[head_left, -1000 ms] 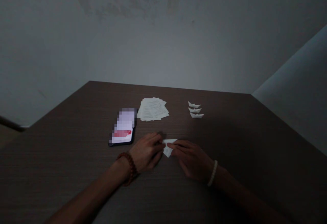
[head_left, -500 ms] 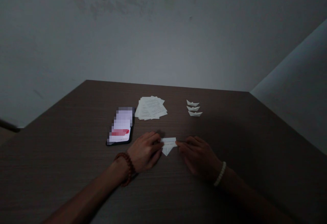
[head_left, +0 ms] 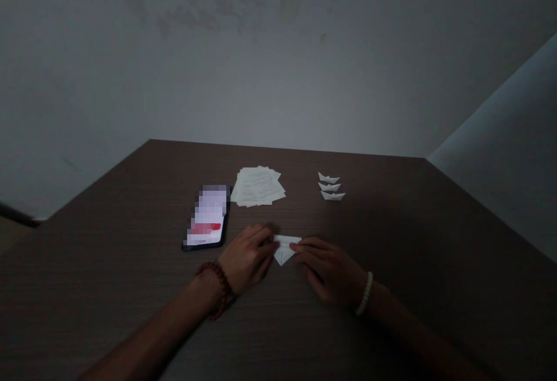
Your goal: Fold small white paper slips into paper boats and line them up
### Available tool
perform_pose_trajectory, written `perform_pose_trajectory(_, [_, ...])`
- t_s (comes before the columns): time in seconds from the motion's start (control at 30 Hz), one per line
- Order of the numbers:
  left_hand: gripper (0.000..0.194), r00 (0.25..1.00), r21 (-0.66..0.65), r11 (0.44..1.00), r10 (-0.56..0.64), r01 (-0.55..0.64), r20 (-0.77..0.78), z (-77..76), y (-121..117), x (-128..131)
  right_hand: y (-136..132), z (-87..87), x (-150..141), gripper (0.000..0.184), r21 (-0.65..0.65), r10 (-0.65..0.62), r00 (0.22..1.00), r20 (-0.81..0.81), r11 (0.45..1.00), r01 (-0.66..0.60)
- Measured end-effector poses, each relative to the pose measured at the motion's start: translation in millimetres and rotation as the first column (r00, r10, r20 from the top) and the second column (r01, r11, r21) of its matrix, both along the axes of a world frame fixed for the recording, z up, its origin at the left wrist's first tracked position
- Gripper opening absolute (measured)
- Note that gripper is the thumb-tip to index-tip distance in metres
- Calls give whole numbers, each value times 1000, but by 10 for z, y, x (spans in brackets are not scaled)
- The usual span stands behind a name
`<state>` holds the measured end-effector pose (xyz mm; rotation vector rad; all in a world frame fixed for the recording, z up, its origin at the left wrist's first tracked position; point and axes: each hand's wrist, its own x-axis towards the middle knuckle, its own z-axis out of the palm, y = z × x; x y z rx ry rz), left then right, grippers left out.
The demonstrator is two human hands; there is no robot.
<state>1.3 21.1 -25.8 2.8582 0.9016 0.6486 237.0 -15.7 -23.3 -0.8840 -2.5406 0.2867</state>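
Observation:
A small folded sheet of paper (head_left: 284, 253) lies on the table between my hands, its point facing me and a straight band along its far edge. My left hand (head_left: 247, 259), with a brown bead bracelet at the wrist, grips the paper's left end; its fingers are curled. From the other side my right hand (head_left: 328, 268), wearing a pale bead bracelet, has its fingers closed on the right end of the paper. The fingertips cover both ends of the paper.
A phone (head_left: 208, 218) with a lit, blurred screen lies left of my hands. Behind them is a loose stack of printed paper sheets (head_left: 257, 187). Three folded paper boats (head_left: 333, 196) sit in a column at the back right of the dark wooden table (head_left: 174, 163), against a wall (head_left: 278, 79).
My right hand moved out to the paper's right corner, then back in over it. The paper's far band went from partly folded to flatter and straighter. My left hand stayed on the paper.

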Motion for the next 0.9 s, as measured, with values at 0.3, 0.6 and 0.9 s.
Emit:
perform_pose_trajectory(0.3, [29,984,94,986,-122,135,-133,0,-79,55,-20,44,-42,30,-60,-26,999,-37,998,24])
perform_pose_trajectory(0.6, [31,983,90,995,-13,30,-182,96,-186,90,-28,30,-26,46,-62,-33,999,1,998,33])
perform_pose_trajectory(0.9, [27,988,81,996,46,-35,-150,115,-261,88,-31,63,-92,53,-81,-82,994,66,993,87])
